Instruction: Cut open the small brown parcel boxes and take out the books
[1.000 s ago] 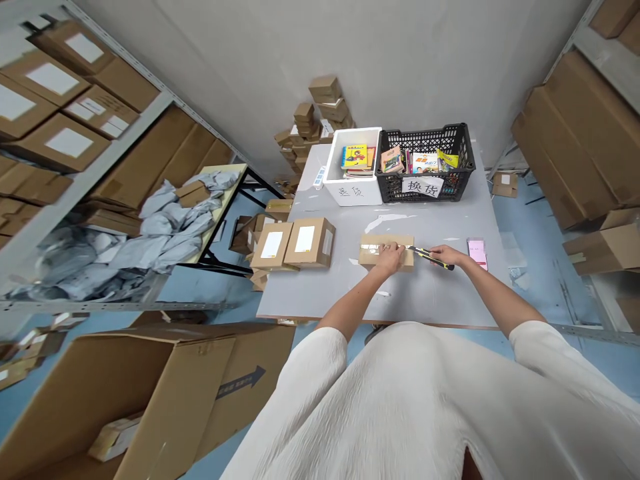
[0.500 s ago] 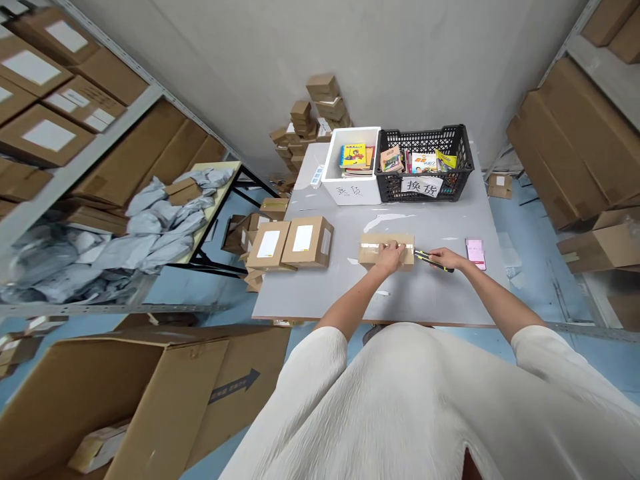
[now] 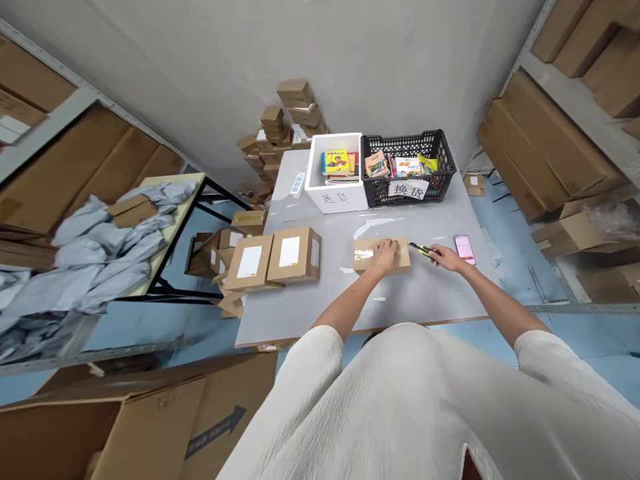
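On the grey table, a small brown cardboard box (image 3: 363, 257) with shiny clear tape lies in front of me. My left hand (image 3: 385, 253) rests on top of this box, its fingers laid over the cardboard and slightly apart. Just right of the box, my right hand (image 3: 445, 257) is closed around a black and yellow utility knife (image 3: 423, 251). The knife points left toward the box, with a small gap between tip and cardboard. A phone (image 3: 465, 249) with a pink screen lies beyond my right hand.
Two labelled cardboard boxes (image 3: 293, 255) stand at the table's left. At its back are a white bin (image 3: 336, 201) and a black crate (image 3: 440, 187) holding books. Grey parcels (image 3: 95, 250) cover a side table; a large open carton (image 3: 165, 413) stands lower left.
My right hand has drawn the knife back from the box's right edge, and the blade has come away from it. My left hand stays on the box. The view has shifted left.
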Available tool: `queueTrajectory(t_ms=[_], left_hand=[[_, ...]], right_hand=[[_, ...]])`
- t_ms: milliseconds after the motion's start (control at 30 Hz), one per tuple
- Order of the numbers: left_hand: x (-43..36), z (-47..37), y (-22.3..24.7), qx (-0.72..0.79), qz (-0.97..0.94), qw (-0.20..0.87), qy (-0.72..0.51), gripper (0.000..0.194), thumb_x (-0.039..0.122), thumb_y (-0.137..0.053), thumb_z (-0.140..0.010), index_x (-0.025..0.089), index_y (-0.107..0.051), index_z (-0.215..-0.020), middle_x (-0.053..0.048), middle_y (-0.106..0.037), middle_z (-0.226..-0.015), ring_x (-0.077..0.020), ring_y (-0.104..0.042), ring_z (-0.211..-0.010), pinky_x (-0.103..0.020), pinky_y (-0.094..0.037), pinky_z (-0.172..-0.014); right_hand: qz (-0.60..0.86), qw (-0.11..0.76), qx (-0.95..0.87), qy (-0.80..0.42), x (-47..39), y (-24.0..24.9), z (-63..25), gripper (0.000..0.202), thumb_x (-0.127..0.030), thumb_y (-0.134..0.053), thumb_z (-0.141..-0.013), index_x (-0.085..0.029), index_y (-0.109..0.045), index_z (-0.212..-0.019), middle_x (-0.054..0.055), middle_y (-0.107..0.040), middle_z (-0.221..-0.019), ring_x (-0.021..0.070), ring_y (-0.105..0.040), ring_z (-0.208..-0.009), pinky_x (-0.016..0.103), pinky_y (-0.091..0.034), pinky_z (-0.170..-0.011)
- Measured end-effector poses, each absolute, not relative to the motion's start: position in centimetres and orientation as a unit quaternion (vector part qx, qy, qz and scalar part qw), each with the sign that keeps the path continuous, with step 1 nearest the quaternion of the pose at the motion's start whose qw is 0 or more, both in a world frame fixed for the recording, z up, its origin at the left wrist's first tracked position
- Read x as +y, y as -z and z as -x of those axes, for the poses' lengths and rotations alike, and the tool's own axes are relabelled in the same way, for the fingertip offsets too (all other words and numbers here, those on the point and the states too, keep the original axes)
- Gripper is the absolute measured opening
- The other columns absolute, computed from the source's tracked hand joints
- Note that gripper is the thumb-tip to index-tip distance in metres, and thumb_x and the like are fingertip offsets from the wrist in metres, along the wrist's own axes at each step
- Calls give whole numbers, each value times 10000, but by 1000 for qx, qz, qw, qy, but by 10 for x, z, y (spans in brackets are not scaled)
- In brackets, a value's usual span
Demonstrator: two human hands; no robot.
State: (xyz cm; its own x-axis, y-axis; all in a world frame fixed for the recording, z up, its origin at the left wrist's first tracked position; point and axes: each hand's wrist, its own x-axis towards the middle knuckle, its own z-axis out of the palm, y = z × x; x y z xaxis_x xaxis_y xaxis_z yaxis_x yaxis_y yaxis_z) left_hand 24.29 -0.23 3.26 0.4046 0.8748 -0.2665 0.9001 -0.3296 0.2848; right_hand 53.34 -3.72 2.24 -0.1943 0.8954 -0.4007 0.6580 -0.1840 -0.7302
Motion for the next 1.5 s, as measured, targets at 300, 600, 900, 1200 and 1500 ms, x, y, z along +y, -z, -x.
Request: queueTrajectory(t_ms=[300,600,900,1200,1500], left_hand=[[12,-245,-20,547,-816,185,2,640,181,-557,-993,240,-427,-1617,-195,-496,-1612,-362,-395,-1504,-540,-335,-1183],[6,-242,-18,531,-830,172,1,554,217,-403,-1093,265,-447,-1643,-189,-465,-1681,-356,-420,-1494,-557,-361,-1170],[-3,-243,-12,543,-823,169,-10,666,240,-357,-1095,317,-306,-1754,-166,-368,-1798,-365,-361,-1597,-612,-326,-1226],[-4,-244,-1,548,-820,163,-6,616,261,-267,-1121,276,-365,-1729,-164,-354,-1809,-337,-350,-1610,-601,-317,-1234],[-5,-242,-1,551,-818,165,-5,637,265,-316,-1114,329,-322,-1749,-135,-353,-1812,-330,-342,-1612,-583,-298,-1249]], right_hand=[[581,38,-776,-245,-45,-28,-522,458,-401,-600,-1051,-279,-721,-1476,131,-749,-1278,329,-676,-1210,415,-501,-1062],[592,20,-781,-198,-46,-21,-520,473,-389,-602,-1059,-292,-708,-1510,139,-732,-1232,335,-640,-1171,423,-487,-1033],[613,50,-762,-201,-49,-7,-521,497,-408,-566,-1067,-308,-682,-1540,149,-719,-1284,353,-630,-1179,456,-496,-1044],[624,73,-751,-201,-44,1,-530,469,-390,-593,-1026,-255,-719,-1458,157,-725,-1331,373,-617,-1203,476,-481,-1024],[629,88,-746,-203,-44,8,-520,462,-429,-573,-1032,-264,-723,-1436,160,-722,-1346,385,-611,-1209,490,-479,-1014]])
